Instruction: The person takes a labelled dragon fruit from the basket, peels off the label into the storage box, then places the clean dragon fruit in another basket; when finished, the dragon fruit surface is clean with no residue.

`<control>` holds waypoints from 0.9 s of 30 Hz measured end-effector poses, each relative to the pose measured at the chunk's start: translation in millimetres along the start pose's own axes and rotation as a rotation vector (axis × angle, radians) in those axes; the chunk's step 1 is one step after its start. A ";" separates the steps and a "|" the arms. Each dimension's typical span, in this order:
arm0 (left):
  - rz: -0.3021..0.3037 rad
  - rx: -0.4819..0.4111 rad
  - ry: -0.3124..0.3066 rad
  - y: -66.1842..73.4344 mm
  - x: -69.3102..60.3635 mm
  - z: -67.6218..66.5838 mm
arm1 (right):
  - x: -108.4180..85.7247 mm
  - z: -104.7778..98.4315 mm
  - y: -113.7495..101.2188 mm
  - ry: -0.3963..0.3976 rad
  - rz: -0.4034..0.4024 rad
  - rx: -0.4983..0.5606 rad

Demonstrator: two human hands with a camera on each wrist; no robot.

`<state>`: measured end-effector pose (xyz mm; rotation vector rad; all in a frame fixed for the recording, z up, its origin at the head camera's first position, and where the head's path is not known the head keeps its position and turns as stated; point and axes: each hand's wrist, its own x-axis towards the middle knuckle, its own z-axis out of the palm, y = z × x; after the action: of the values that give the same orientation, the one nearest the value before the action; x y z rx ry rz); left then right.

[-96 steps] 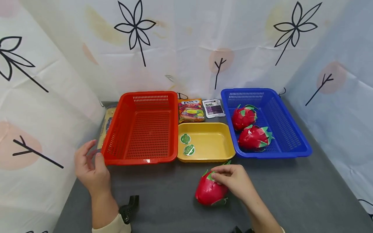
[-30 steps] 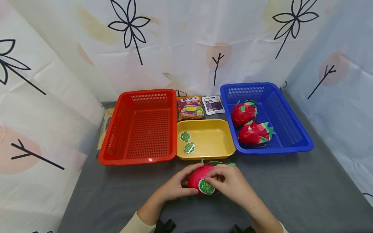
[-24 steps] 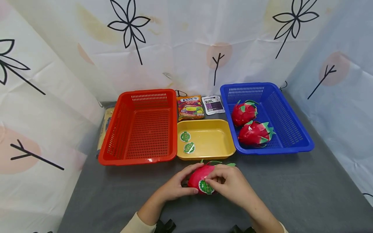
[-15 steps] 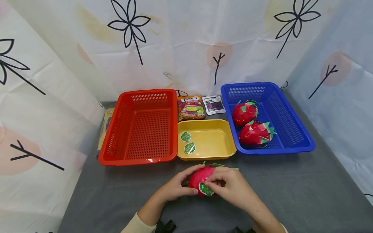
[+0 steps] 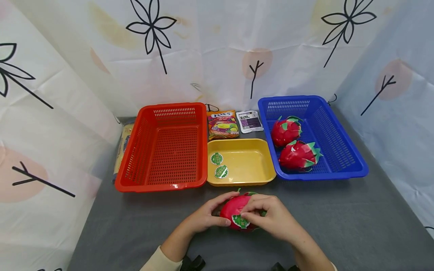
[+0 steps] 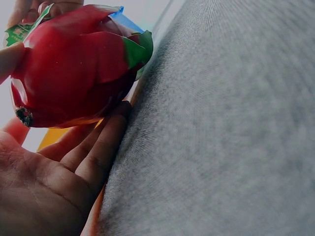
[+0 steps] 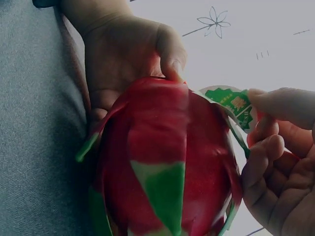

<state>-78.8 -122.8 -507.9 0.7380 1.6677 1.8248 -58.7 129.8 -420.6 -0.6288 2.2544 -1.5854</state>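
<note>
A red dragon fruit with green scale tips is on the table in front of the yellow tray. My left hand holds its left side, thumb in front and fingers behind, as the left wrist view shows too. A round green-and-white sticker sits at the front of the fruit. My right hand pinches the sticker's edge between thumb and forefinger. In the right wrist view the sticker stands partly away from the skin; how much of it still touches is hidden.
Two more dragon fruits lie in the blue basket at right. A red basket stands at left. Two green stickers lie in the yellow tray. Behind it are a candy bag and a white pouch.
My left hand has come from beside the red basket to the dragon fruit, which has turned so its sticker shows. My right hand has gone from its top to the sticker's edge.
</note>
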 end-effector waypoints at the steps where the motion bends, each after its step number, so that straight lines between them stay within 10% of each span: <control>1: -0.005 -0.002 0.001 -0.2 0.1 0.0 | 0.2 -0.3 0.6 -0.005 -0.002 0.007; 19: 0.007 -0.046 0.006 -2.7 1.5 -2.5 | 2.2 -17.0 -5.0 0.051 -0.243 0.273; 27: -0.003 -0.061 0.011 -4.0 1.1 -2.1 | 33.0 -34.1 -32.6 0.235 -0.034 0.158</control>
<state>-80.9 -123.2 -512.0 0.7012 1.6119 1.8717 -98.0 130.6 -378.6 -0.4622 2.2576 -1.9204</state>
